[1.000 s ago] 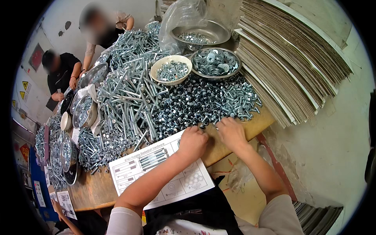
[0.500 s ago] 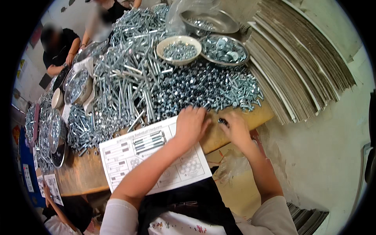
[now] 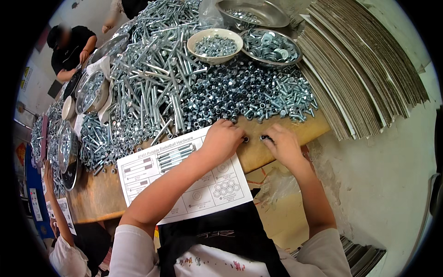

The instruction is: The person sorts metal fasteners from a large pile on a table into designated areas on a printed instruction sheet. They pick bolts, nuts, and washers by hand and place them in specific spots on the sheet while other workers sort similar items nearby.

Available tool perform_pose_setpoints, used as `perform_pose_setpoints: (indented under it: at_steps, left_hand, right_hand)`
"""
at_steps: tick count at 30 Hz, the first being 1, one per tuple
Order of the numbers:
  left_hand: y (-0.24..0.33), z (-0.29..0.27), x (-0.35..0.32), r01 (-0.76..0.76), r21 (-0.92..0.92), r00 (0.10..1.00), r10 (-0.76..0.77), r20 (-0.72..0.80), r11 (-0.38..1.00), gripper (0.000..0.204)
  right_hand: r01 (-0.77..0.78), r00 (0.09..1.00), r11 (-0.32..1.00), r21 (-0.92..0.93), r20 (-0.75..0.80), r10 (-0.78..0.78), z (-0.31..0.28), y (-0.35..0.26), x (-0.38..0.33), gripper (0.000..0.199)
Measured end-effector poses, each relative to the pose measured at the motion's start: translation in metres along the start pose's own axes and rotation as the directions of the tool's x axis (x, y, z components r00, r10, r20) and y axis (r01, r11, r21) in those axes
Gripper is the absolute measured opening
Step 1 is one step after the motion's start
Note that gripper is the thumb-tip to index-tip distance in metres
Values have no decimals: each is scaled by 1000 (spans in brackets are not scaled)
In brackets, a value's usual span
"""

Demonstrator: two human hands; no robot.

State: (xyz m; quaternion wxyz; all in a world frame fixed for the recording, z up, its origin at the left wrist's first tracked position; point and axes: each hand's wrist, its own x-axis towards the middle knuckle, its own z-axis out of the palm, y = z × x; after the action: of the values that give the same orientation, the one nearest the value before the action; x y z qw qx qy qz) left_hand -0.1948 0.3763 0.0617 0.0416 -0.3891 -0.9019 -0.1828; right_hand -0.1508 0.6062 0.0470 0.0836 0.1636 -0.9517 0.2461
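Head view: both hands rest at the near edge of the wooden worktop, close together. Left hand lies knuckles-up over the top corner of the printed parts sheet, fingers curled narrow; a small dark nut sits at its fingertips, touching or nearly so. Right hand lies just to the right, fingers also curled; another small dark piece sits at its fingertips. Whether either piece is pinched or only touched cannot be told.

Both pieces lie between the two hands, each at its own hand. They are too small to show a long axis.

Directly beyond the fingers spreads the heap of nuts and short bolts; long bolts lie to its left. Farther back stand a cream bowl of nuts and a metal dish of washers. Stacked cardboard sheets flank the right side. Nothing blocks the gap between the hands.
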Motion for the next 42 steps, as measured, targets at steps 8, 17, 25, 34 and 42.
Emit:
perform_pose_setpoints:
  at_steps: [8, 17, 25, 34, 42]
  left_hand:
    - [-1, 1, 6, -14, 123, 999, 9, 43, 992, 18]
    - [8, 13, 7, 21, 101, 995, -31, 99, 995, 19]
    - [44, -44, -113, 135, -139, 988, -122, 97, 981, 22]
    - [57, -44, -135, 241, -157, 970, -232, 72, 958, 28]
    - [-3, -31, -35, 174, 50, 967, -161, -195, 984, 21]
  right_hand:
    - [-5, 1000, 1000, -18, -28, 5, 1, -14, -2, 15]
    - [35, 999, 998, -52, -8, -36, 12, -19, 10, 16]
    - [226, 949, 919, 322, 140, -283, -7, -94, -36, 20]
    - [150, 953, 961, 232, 225, -203, -3, -104, -29, 20]
    - [290, 955, 953, -94, -40, -294, 26, -38, 76, 17]
